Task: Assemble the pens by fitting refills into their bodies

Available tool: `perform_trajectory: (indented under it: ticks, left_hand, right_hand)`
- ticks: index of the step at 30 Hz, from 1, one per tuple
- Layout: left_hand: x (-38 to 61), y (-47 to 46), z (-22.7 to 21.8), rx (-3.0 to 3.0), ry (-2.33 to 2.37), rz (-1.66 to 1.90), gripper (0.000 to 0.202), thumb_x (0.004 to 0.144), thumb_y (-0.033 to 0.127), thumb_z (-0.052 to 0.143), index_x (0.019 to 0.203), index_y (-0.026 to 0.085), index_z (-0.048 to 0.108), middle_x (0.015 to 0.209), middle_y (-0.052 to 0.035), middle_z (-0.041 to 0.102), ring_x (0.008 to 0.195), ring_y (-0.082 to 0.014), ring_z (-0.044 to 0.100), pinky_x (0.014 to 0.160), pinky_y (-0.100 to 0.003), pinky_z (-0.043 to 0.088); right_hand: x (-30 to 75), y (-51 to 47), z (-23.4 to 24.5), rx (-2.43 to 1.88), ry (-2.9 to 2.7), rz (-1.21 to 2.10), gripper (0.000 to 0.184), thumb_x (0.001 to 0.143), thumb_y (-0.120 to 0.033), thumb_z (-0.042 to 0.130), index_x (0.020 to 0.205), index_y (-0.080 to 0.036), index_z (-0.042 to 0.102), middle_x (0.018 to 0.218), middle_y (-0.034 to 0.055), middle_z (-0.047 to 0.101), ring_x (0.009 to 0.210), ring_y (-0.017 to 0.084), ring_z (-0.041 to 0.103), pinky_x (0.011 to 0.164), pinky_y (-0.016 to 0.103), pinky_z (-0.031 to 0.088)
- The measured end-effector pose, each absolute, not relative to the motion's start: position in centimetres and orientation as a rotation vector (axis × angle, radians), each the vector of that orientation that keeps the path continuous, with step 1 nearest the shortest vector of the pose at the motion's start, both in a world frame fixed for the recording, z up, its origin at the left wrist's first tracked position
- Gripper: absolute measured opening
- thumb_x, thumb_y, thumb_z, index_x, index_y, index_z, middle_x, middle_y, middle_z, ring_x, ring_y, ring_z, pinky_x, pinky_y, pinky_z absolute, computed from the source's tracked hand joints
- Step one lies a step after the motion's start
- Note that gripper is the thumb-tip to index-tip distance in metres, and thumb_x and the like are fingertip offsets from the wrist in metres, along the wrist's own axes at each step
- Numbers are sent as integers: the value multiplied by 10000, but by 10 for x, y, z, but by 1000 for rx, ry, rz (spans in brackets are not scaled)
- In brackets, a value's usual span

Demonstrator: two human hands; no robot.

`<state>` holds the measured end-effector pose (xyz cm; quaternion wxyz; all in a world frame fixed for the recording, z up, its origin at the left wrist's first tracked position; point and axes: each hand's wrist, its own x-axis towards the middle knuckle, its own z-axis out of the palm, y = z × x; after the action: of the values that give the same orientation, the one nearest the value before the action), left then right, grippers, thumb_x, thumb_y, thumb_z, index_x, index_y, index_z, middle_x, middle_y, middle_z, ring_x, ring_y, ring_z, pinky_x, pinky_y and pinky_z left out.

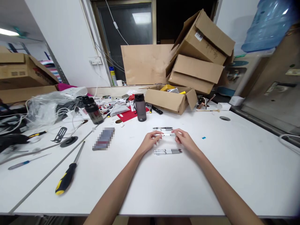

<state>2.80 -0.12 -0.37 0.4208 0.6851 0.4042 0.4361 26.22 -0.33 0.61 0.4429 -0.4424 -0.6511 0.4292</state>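
Observation:
Both my hands rest on the white table (164, 187), fingertips pinching the two ends of a thin white pen (167, 135) held level just above the surface. My left hand (150, 141) grips its left end, my right hand (184, 139) its right end. A second pen, white with a grey part (167, 151), lies on the table just in front of my hands. A third, darker pen (162, 128) lies right behind them.
A dark bottle (140, 107) stands behind the pens, another bottle (92, 109) to its left. A yellow-handled screwdriver (67, 175) and a blurred flat object (104, 138) lie at left. An open cardboard box (171, 99) and stacked boxes (199, 56) sit at the back.

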Motion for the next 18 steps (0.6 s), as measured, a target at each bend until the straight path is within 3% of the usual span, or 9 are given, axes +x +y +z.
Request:
perform_trajectory:
  ticks: [2, 5, 7, 11, 15, 18]
  left_hand:
    - [28, -1, -3, 1720, 1014, 1094, 370, 892, 455, 635, 1102, 176, 758, 897, -44, 681, 633, -116, 554, 564, -213, 449]
    - [28, -2, -1, 1700, 1033, 1111, 369, 887, 458, 642, 1084, 169, 760, 861, -40, 682, 622, -119, 555, 573, -224, 455]
    - [28, -2, 1, 1684, 1039, 1118, 373, 880, 466, 650, 1075, 168, 760, 862, -41, 689, 614, -118, 552, 576, -230, 460]
    - [28, -1, 2, 1688, 1043, 1104, 373, 866, 472, 666, 1068, 175, 768, 869, -45, 702, 628, -124, 557, 583, -235, 469]
    - [27, 0, 1, 1667, 1054, 1103, 388, 874, 486, 651, 1066, 170, 767, 858, -55, 713, 652, -138, 566, 581, -236, 473]
    - [27, 0, 0, 1682, 1037, 1096, 387, 871, 481, 655, 1077, 172, 765, 881, -62, 727, 681, -148, 583, 592, -238, 478]
  right_hand:
    - [262, -5, 8, -1105, -1593, 1085, 384, 920, -515, 473, 997, -187, 657, 537, -36, 516, 523, 150, 446, 566, 279, 338]
    - [262, -6, 10, -1042, -1588, 1048, 301, 876, -449, 554, 1012, -203, 662, 710, -1, 613, 649, 159, 531, 633, 278, 385]
    - [261, -6, 12, -1028, -1591, 1043, 287, 849, -422, 593, 1032, -209, 654, 709, -13, 589, 661, 158, 527, 640, 275, 382]
    - [261, -9, 17, -1108, -1586, 1079, 323, 906, -461, 498, 1002, -191, 646, 539, -55, 457, 535, 147, 415, 583, 277, 329]
    - [261, -14, 22, -1066, -1609, 1018, 256, 879, -369, 519, 1033, -215, 652, 685, -29, 515, 666, 161, 484, 647, 271, 359]
    - [261, -15, 22, -1069, -1609, 1051, 267, 881, -374, 518, 1049, -210, 647, 634, -44, 474, 621, 159, 455, 627, 272, 341]
